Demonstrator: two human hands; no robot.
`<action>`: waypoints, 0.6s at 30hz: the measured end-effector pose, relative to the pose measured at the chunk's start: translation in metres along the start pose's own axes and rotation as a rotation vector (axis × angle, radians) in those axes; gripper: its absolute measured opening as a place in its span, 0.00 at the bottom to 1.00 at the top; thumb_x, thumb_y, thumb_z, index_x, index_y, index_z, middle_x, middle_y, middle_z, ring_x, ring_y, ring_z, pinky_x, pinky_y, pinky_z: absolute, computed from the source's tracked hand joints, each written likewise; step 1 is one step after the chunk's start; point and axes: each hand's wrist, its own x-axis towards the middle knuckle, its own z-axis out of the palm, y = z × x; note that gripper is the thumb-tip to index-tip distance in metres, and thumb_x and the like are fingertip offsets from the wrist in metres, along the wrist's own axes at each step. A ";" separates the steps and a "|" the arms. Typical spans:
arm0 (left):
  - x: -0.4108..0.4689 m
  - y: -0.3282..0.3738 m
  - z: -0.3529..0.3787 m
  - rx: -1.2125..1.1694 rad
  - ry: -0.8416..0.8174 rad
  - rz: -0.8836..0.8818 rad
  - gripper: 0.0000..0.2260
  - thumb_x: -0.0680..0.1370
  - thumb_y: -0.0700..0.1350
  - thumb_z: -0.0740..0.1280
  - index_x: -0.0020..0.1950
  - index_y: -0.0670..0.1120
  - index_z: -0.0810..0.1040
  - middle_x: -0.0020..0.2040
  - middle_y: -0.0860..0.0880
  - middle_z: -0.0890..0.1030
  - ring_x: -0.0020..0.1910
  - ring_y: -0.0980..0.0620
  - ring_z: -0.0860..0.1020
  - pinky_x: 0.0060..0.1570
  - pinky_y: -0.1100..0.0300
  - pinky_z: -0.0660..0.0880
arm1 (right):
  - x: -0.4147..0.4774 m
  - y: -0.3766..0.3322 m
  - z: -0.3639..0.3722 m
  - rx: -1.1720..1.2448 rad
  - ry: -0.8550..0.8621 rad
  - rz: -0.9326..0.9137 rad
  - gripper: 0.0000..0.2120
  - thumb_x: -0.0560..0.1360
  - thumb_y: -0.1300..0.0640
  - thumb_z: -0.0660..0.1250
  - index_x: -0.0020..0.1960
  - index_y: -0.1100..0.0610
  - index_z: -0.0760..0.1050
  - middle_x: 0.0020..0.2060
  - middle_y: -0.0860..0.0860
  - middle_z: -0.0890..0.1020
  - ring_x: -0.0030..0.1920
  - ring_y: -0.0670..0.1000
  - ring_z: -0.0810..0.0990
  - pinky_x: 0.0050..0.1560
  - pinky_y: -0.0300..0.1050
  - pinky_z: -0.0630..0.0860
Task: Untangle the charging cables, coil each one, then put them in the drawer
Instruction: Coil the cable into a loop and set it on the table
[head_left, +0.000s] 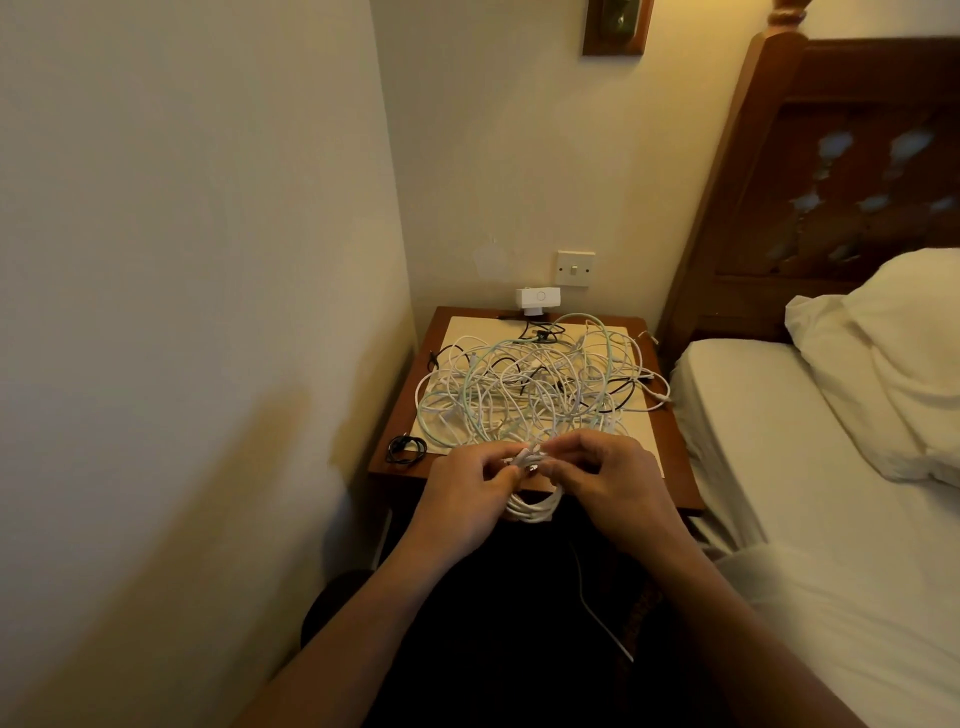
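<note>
Left hand (467, 483) and right hand (608, 478) pinching a white coiled cable (530, 508) between them, loops hanging toward 6 o'clock, loose tail (597, 613) trailing to 5 o'clock, tangled cables (530, 384) at 12 o'clock on bedside table (675, 467)

white coil (530, 508) at near edge of counter (675, 457): top half covered by fingers of left grip (462, 488) and right grip (602, 478), plug ends unreadable. tangle (524, 384) mid-counter: can't trace which strand belongs to which cable, connectors too small. counter's near edge hidden behind both grips, its front lost in dark. loose white lead (597, 608) below counter: upper end vanishes in shadow. wall frame (615, 26) above counter cut by top edge, pillow (893, 364) right of counter cut by right edge
</note>
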 end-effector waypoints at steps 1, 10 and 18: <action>0.001 -0.002 0.001 -0.033 0.042 -0.013 0.12 0.80 0.45 0.72 0.62 0.52 0.85 0.51 0.58 0.86 0.50 0.67 0.82 0.46 0.75 0.73 | 0.001 0.000 -0.001 0.029 0.008 0.024 0.10 0.74 0.56 0.77 0.55 0.49 0.83 0.44 0.43 0.87 0.44 0.37 0.85 0.42 0.32 0.79; 0.007 -0.029 0.003 -0.391 0.025 -0.208 0.13 0.77 0.41 0.75 0.61 0.49 0.85 0.50 0.50 0.88 0.53 0.50 0.86 0.59 0.44 0.81 | 0.000 0.008 0.003 0.188 -0.156 0.151 0.11 0.79 0.60 0.72 0.60 0.50 0.83 0.44 0.48 0.89 0.44 0.49 0.88 0.51 0.49 0.84; 0.012 -0.034 -0.013 -0.593 -0.199 -0.379 0.09 0.79 0.34 0.70 0.58 0.40 0.85 0.51 0.37 0.86 0.41 0.48 0.84 0.42 0.58 0.83 | 0.013 0.020 0.014 0.233 -0.168 0.176 0.11 0.79 0.61 0.71 0.57 0.48 0.85 0.47 0.46 0.89 0.49 0.47 0.87 0.59 0.54 0.83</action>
